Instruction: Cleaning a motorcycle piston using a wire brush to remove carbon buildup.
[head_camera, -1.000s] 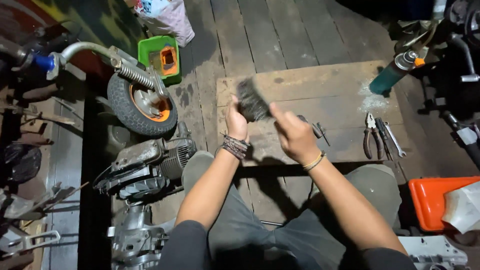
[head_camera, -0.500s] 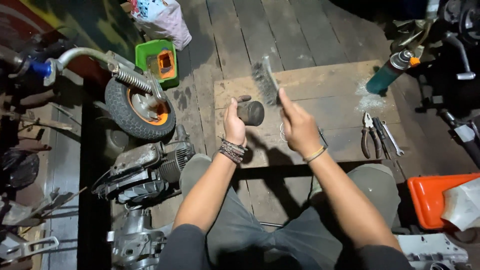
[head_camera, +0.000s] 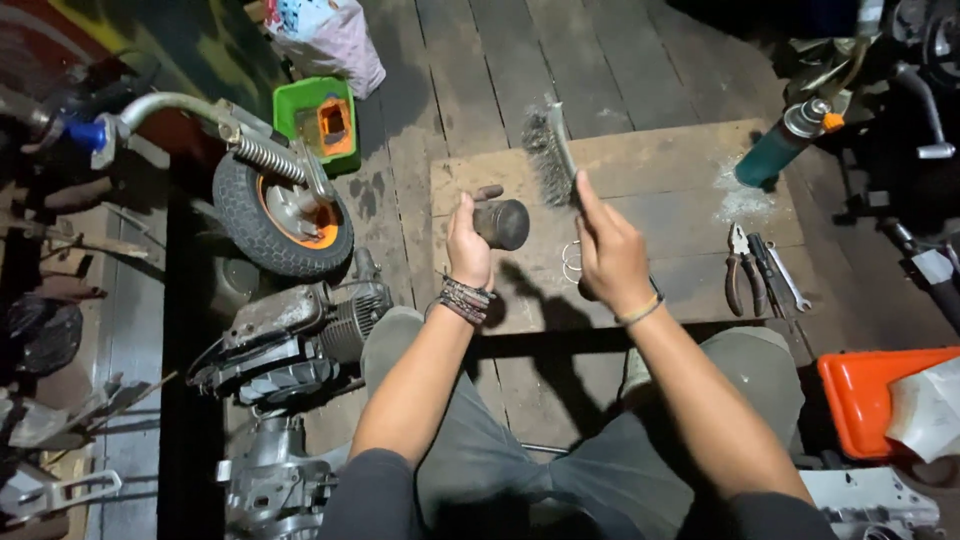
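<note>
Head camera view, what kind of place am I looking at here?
Most likely a small repair workshop for scooters or small engines. A wheel with an orange hub and engine parts lie on the plank floor, pliers rest on a wooden board, and the right hand holds a wire brush.

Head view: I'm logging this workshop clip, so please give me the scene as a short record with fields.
left hand: holds a dark cylindrical metal part
right hand: holds a wire brush, bristles raised above the part
surface: wooden board on plank floor
on board: pliers, wrench, teal spray can
to the left: small wheel, engine, green box
to the right: orange tray
</note>
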